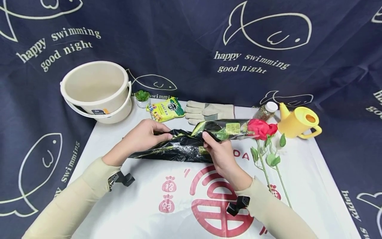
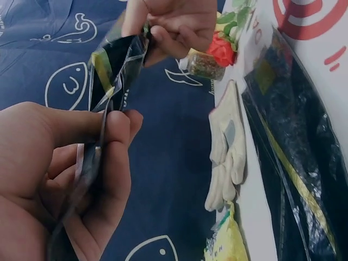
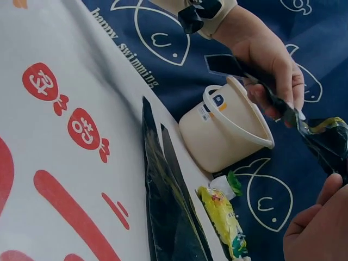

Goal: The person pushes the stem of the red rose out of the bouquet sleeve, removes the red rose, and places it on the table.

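A black clear-edged flower sleeve (image 1: 241,125) with gold trim is held up off the table, crumpled and twisted along its middle. My left hand (image 1: 148,134) pinches it between thumb and fingers, as the left wrist view also shows. Further right, my right hand (image 1: 222,155) grips the same sleeve with the thumb on top. Below the hands, more black sleeves (image 1: 179,153) lie flat on the white-covered table. Red artificial roses (image 1: 259,128) with green stems (image 1: 264,167) lie to the right; the raised sleeve's end overlaps the blossoms in the head view.
A beige bucket (image 1: 119,111) stands at the back left. Along the back edge are a small potted succulent (image 1: 142,97), a yellow-green packet (image 1: 167,110), work gloves (image 1: 209,111), a white-lidded jar (image 1: 265,112) and a yellow watering can (image 1: 296,122). Dark printed cloth hangs behind.
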`<state>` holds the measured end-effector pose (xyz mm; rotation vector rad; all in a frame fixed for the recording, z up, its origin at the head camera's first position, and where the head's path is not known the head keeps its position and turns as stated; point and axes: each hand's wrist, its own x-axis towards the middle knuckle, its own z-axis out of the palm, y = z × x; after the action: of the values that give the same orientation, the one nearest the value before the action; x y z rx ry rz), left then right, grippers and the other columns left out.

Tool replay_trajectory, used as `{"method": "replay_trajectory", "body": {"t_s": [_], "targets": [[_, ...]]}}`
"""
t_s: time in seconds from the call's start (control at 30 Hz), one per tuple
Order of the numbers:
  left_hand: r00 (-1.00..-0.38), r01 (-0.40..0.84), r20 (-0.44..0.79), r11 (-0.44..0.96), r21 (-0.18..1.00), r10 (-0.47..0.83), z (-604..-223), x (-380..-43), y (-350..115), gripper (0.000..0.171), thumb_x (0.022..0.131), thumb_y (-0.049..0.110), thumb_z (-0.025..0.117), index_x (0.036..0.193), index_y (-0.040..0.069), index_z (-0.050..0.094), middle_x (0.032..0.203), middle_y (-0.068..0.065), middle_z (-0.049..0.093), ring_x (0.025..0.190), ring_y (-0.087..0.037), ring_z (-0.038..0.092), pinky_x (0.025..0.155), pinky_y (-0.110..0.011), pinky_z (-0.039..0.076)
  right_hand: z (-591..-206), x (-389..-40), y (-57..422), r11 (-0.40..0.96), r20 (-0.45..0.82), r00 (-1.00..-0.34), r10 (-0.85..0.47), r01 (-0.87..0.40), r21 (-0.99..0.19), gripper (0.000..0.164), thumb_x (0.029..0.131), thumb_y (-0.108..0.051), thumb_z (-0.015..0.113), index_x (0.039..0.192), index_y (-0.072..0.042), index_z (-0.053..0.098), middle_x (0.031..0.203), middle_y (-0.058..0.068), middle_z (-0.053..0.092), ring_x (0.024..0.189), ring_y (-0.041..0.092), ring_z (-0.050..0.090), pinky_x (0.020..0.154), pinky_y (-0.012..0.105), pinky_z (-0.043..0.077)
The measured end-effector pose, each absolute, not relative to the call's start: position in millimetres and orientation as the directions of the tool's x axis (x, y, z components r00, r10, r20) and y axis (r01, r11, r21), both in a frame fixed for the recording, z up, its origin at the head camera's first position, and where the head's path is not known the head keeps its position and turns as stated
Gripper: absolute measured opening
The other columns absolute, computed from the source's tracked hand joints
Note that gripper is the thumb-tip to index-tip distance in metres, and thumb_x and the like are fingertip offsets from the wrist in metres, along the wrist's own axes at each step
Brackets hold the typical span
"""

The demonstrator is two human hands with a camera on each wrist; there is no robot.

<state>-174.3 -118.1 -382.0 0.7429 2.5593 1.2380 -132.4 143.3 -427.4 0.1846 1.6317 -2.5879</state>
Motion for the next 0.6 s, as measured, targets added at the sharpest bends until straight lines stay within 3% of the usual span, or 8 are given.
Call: {"method": "replay_trajectory", "body": {"t_s": [0.37,0.6], "targets": [[-0.843,0.303,0.000,0.475,0.826,0.538,-390,-178,-122,0.027,0.085,0.032,0.069,0.103,0.012,0.072,0.090,0.010,0.069,0.086,-0.006,0.063,0.076,-0.030,0.050,-426,-138,159,-0.456,-0.116,-0.992,0.057,0.078,-0.887,0.024,0.080,-0.010,0.075,0.098,-0.008,0.060,0.068,0.002,0.058,0.059,0.014,0.052,0.060,0.025,0.044],[-0.842,0.286,-0.017,0.473,0.833,0.539,-391,-181,-126,0.032,0.084,0.033,0.070,0.106,0.009,0.070,0.085,0.008,0.070,0.076,-0.009,0.063,0.070,-0.033,0.050,-425,-138,174,-0.468,-0.147,-0.987,0.068,0.099,-0.878,0.020,0.077,-0.008,0.077,0.089,-0.007,0.061,0.061,0.004,0.057,0.059,0.015,0.052,0.064,0.028,0.046]]}}
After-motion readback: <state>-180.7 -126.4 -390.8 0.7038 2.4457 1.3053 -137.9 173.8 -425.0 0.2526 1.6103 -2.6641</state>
